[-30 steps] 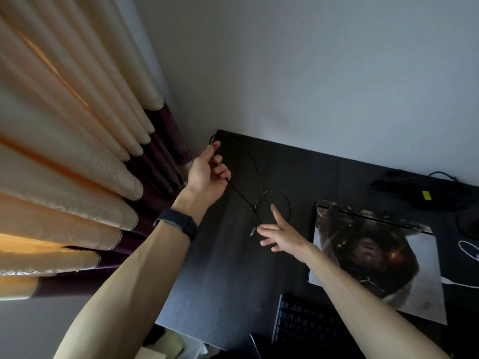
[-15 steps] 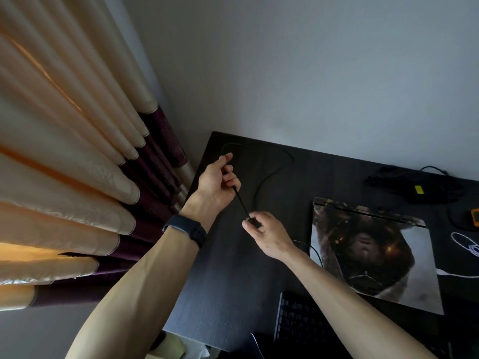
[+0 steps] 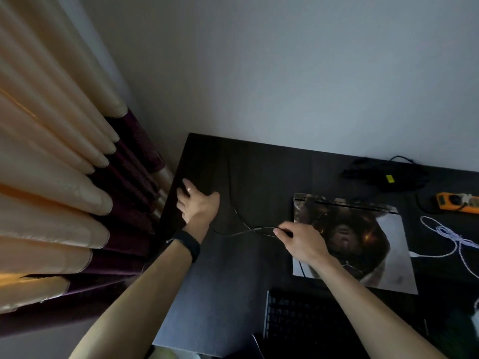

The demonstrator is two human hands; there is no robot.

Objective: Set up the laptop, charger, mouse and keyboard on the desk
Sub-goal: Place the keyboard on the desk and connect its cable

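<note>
Pinching black cable in right hand | cable lies left-right | left hand rests open on desk edge

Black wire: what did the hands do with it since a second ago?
The left hand let go of the black wire and now lies flat on the desk by its left edge. The right hand took hold, its fingers pinching the wire, and drew it toward the laptop. Laptop, keyboard and charger stayed put.
</note>
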